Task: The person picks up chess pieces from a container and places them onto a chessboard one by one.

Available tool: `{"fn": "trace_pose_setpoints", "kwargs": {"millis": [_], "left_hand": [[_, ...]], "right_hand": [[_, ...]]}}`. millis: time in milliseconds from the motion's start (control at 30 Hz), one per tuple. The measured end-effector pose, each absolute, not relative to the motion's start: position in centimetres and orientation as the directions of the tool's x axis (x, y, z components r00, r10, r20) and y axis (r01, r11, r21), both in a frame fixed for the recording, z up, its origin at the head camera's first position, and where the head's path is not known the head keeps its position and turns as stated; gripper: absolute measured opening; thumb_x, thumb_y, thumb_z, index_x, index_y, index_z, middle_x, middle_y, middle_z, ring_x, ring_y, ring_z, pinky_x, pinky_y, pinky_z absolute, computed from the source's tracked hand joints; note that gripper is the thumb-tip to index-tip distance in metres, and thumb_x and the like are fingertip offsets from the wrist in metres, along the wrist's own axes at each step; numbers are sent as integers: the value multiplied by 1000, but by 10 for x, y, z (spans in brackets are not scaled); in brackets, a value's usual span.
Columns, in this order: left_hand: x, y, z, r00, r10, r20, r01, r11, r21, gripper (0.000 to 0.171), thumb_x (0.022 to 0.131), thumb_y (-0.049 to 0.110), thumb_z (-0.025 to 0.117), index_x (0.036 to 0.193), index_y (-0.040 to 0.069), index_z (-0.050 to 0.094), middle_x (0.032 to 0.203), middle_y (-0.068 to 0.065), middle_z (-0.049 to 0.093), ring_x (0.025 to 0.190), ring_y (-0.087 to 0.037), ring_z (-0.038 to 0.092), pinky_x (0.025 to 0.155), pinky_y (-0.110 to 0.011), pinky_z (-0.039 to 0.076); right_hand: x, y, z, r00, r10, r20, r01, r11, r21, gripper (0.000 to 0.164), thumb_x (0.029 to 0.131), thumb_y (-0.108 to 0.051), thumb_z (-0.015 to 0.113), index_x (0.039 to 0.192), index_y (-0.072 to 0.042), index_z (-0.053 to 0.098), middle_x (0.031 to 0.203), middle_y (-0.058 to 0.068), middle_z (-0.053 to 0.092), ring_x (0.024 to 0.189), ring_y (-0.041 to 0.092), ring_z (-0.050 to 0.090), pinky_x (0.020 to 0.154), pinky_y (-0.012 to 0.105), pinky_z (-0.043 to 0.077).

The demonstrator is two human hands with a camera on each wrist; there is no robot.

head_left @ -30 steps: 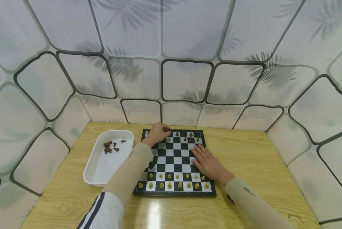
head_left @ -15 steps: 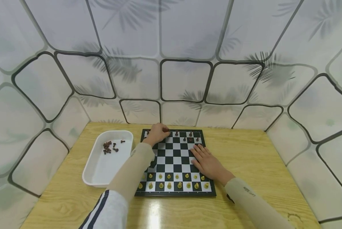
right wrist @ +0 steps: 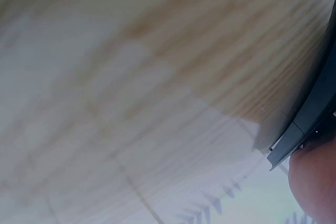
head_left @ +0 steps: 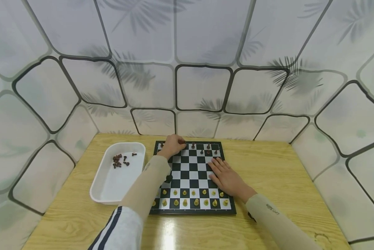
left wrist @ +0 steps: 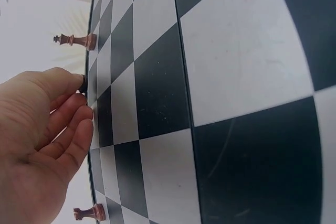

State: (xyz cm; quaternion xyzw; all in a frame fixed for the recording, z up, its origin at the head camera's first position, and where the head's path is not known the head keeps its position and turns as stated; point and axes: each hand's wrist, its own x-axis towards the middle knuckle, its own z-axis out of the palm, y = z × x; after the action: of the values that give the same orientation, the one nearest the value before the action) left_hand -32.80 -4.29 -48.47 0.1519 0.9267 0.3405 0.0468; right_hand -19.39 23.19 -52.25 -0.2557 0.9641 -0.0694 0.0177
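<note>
My left hand (head_left: 172, 146) is at the far edge of a black-and-white chessboard (head_left: 194, 175). Its thumb and index finger pinch a chess piece (left wrist: 84, 84) in the left wrist view; only a dark bit shows, the rest is hidden by the fingers. A brown king (left wrist: 76, 40) stands on one side of this hand and a brown rook (left wrist: 90, 212) on the other. My right hand (head_left: 228, 177) rests with straight fingers on the board's right edge. Yellow chess pieces (head_left: 185, 202) fill two rows on the near side.
A white plastic tray (head_left: 105, 189) with several loose brown chess pieces (head_left: 117, 160) stands left of the board on the wooden table (head_left: 268, 166). More brown pieces (head_left: 208, 146) stand at the board's far right. A patterned curtain (head_left: 202, 86) encloses the table.
The left forearm has shifted slightly to the right, while its fingers stay at the board's far edge. My right hand rests in the same place.
</note>
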Motion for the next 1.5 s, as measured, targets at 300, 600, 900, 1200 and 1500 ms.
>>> {"fn": "trace_pose_setpoints", "kwargs": {"millis": [300,600,900,1200,1500], "left_hand": [[-331,-43,-488,-945,324,31,268,720,641,26,101,17,71,121,2,77,119,-15,77,110,-30,72,95,-43,60],[-329,-41,-488,-945,326,32,273,729,628,27,100,16,72,123,1,76,118,-15,77,110,-31,72,95,-44,60],[-330,-41,-488,-947,320,26,266,735,624,25,100,15,72,121,1,77,117,-15,77,108,-29,73,93,-43,61],[-330,-41,-489,-950,311,12,248,735,631,26,100,14,72,122,1,76,118,-15,77,109,-30,72,94,-43,61],[-331,-40,-490,-947,320,24,267,742,615,26,100,15,72,122,1,77,118,-15,77,110,-30,72,95,-43,60]], "right_hand": [[-195,232,-524,-869,-494,-4,-489,861,-136,63,113,-42,40,163,-4,36,172,19,31,161,40,24,131,56,23],[-195,232,-524,-869,-494,4,-490,860,-140,63,113,-43,40,163,-5,37,171,17,32,161,38,26,131,55,24],[-195,232,-523,-873,-488,-15,-482,866,-132,63,114,-43,40,164,-5,36,172,18,30,161,39,24,131,56,23],[-195,232,-524,-871,-490,-9,-485,864,-133,63,114,-42,39,163,-4,37,171,19,31,161,40,25,130,57,23],[-194,232,-522,-870,-492,-5,-486,861,-148,63,113,-42,41,163,-4,36,172,18,31,161,40,25,131,56,23]]}}
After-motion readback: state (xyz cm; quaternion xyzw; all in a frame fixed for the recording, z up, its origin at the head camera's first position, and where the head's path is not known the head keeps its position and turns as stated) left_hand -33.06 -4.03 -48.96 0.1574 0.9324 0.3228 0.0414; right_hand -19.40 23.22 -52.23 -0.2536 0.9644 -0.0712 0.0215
